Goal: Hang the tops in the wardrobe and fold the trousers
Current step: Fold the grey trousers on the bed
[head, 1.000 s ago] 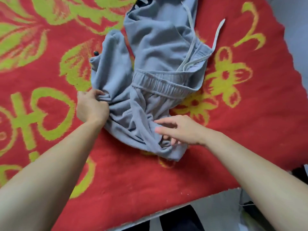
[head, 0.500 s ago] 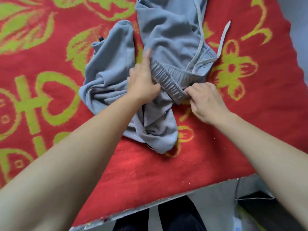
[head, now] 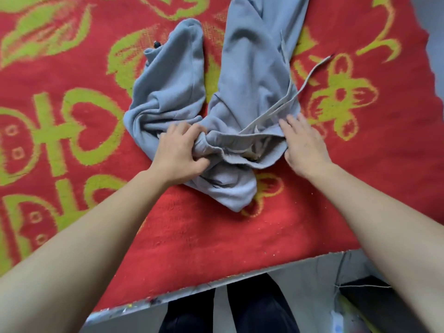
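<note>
While the left hand [head: 179,155] clenches the bunched waistband of the grey trousers [head: 252,75], the right hand [head: 304,143] lies flat and released on the opposite end. Legs stretch beyond both hands; tugging unevenly could twist them and trap the drawstring [head: 310,76].

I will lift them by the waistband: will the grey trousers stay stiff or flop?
Probably flop: the grey trousers lie crumpled and bunch where the left hand grips them. The loose drawstring would likely dangle. The cloth may drag on the red blanket.

Grey drawstring trousers [head: 249,75] crumpled, waistband bunched, on red blanket [head: 216,236]
</note>
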{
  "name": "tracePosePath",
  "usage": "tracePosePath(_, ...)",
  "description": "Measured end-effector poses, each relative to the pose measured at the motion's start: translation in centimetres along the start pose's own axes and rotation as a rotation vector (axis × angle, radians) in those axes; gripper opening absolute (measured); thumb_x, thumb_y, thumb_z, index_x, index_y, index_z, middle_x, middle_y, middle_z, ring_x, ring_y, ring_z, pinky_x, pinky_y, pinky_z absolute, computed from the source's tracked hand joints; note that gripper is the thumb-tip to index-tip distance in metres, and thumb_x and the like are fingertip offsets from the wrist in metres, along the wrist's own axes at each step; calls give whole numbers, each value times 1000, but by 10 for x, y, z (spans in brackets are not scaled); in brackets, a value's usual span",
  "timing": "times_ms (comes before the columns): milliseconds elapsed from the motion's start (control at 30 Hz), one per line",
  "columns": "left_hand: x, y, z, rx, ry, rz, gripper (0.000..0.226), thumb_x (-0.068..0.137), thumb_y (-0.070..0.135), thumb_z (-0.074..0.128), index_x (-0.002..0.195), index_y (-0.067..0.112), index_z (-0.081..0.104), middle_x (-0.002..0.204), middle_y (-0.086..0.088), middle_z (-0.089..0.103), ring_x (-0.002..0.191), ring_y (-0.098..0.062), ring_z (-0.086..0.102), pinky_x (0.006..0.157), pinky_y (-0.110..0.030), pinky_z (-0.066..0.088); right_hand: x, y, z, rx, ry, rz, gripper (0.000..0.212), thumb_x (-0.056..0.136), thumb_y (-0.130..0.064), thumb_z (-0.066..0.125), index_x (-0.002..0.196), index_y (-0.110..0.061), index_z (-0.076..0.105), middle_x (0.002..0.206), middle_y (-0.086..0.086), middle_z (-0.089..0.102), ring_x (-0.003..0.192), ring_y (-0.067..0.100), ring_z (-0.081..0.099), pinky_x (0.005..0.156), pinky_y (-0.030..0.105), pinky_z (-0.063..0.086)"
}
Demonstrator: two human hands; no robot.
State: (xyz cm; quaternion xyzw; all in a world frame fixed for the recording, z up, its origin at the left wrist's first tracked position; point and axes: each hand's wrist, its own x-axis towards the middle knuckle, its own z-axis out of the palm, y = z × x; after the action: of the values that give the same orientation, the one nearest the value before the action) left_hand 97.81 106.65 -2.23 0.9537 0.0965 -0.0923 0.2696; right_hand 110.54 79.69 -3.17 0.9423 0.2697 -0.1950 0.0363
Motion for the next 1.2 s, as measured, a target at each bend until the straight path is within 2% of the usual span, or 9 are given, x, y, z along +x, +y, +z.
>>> tracePosePath(100,-11,-2,-12,-108,-62,-17,44,61,35,62,101,19,52,89,-2,57,87,-28,53,74,-41,43,6,-5,-16,68,109,-34,51,89,-3,49,140,-9,50,126,18,62,121,36,54,101,44,36)
tracePosePath(233,-29,-1,-49,-37,-94,-149,38,72,26,71,85,25,35,77,1,55,77,-34,58,60,-40,41,-5,-16,-69,31,121,-35,34,88,-8,51,122,-7,53,109,23,67,96,46,62,79,48,44)
tracePosePath(333,-38,8,-112,42,4,-254,53,73,49,76,92,23,34,71,4,51,77,-37,61,56,-36,32,-15,-21,-138,15,139,-64,30,89,-24,57,114,-10,51,111,18,66,99,42,63,78,46,47)
tracePosePath(433,-45,30,-202,132,73,-186,69,69,68,72,99,18,34,65,5,48,74,-38,64,55,-37,34,-28,-32,-232,-57,229,-147,31,89,-27,61,115,-12,56,110,15,64,106,37,59,81,47,49)
tracePosePath(567,-58,73,-334,368,277,10,66,83,67,57,137,31,43,102,-8,67,88,-37,68,63,-38,46,-52,-45,-363,-125,360,-203,36,90,-12,59,125,-14,55,112,13,55,111,35,55,73,45,49)
tracePosePath(667,-75,113,-439,495,501,79,40,90,57,55,116,27,65,94,-8,64,84,-35,67,63,-41,51,-76,-58,-469,-191,522,-227,36,90,-5,53,125,-13,52,112,13,55,107,35,58,69,45,50)
tracePosePath(800,-100,165,-566,583,790,78,27,88,38,66,96,13,69,97,-14,61,96,-39,57,65,-43,47,-116,-82,-597,-214,803,-243,34,90,-7,50,123,-15,50,106,14,55,100,36,59,61,41,41)
tracePosePath(1000,-146,212,-675,664,1045,121,19,91,26,60,93,7,60,86,-21,63,82,-42,61,62,-43,43,-173,-101,-705,-247,1135,-255,33,95,-15,49,129,-17,47,106,18,58,93,40,62,60,40,39)
tracePosePath(1200,-175,234,-721,727,1128,205,21,91,31,56,101,14,62,86,-20,66,76,-44,64,60,-38,37,-205,-101,-751,-175,1166,-293,42,102,-35,42,139,-16,41,115,18,63,98,43,64,75,48,49)
